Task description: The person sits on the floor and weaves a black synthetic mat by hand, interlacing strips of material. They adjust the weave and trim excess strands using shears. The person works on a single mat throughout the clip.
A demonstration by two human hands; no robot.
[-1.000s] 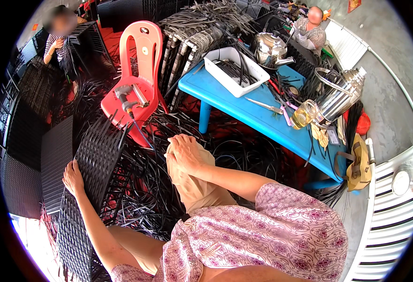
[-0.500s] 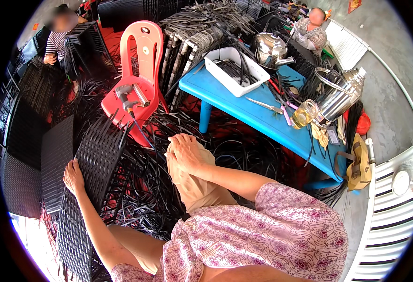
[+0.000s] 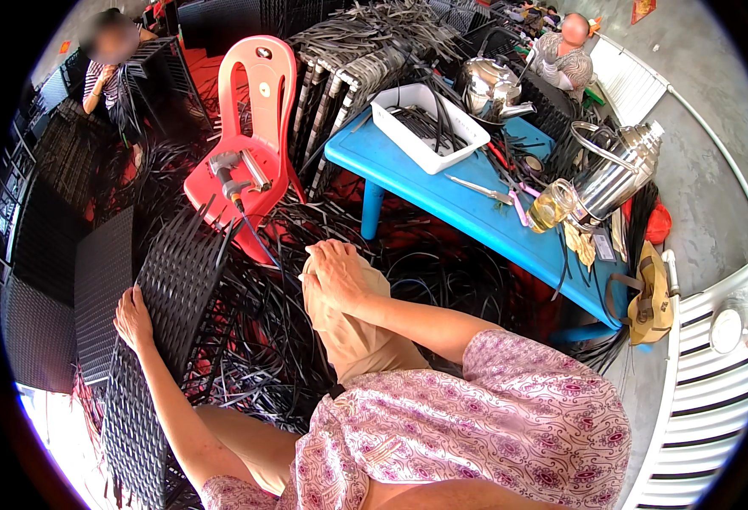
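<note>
At lower left of the frame, the left hand (image 3: 133, 318) lies open, fingers spread, on the edge of the black woven panel (image 3: 165, 297). At centre, the right hand (image 3: 337, 274) rests loosely curled on the knee (image 3: 344, 327), holding nothing. Loose black strips (image 3: 255, 357) lie heaped beside the panel, so weaving seems unfinished.

Woven panel (image 3: 165, 293) left; chair (image 3: 250, 136) behind (tool (image 3: 233, 174) on seat); table (image 3: 442, 200) right, tray (image 3: 429, 127) on it.

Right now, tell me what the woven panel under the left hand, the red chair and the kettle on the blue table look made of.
Woven panel: likely synthetic rattan, dark matte flat strips in a basket weave, like the loose strips around it. Left hand rests on its edge. Red chair: moulded plastic, smooth, slightly glossy, one piece. Kettle: polished metal, probably steel, with mirror-like reflections. Blue table: apparently plastic, uniform smooth colour.
</note>
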